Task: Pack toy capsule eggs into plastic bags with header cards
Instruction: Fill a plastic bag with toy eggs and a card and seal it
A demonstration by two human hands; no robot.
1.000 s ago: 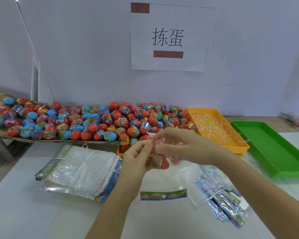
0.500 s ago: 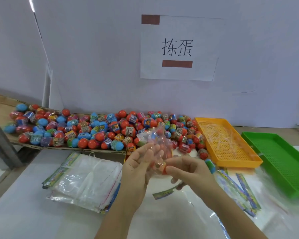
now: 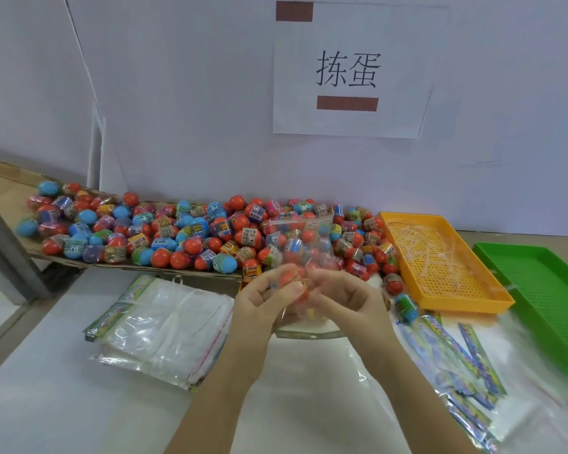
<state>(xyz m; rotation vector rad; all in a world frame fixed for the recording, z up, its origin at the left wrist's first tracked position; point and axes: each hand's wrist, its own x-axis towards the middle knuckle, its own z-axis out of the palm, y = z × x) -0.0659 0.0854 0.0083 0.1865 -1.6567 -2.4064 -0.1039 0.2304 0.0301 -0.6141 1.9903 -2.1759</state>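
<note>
My left hand (image 3: 263, 303) and my right hand (image 3: 348, 301) meet at the table's middle, both closed on a clear plastic bag (image 3: 300, 237) that stands upright above them. A red capsule egg (image 3: 291, 278) sits inside the bag between my fingertips. The bag's coloured header card (image 3: 309, 335) curves below my hands. Behind them a big heap of red, blue and green capsule eggs (image 3: 191, 234) lies on a cardboard sheet along the wall.
A stack of empty bags (image 3: 164, 326) lies at the left. More bags with header cards (image 3: 456, 362) fan out at the right, one loose egg (image 3: 405, 308) beside them. An orange tray (image 3: 440, 263) with plastic strips and a green tray (image 3: 545, 296) stand at the right.
The bag has been turned upright, its open end now up and the header card below my hands. Both hands have come closer together around the egg in it.
</note>
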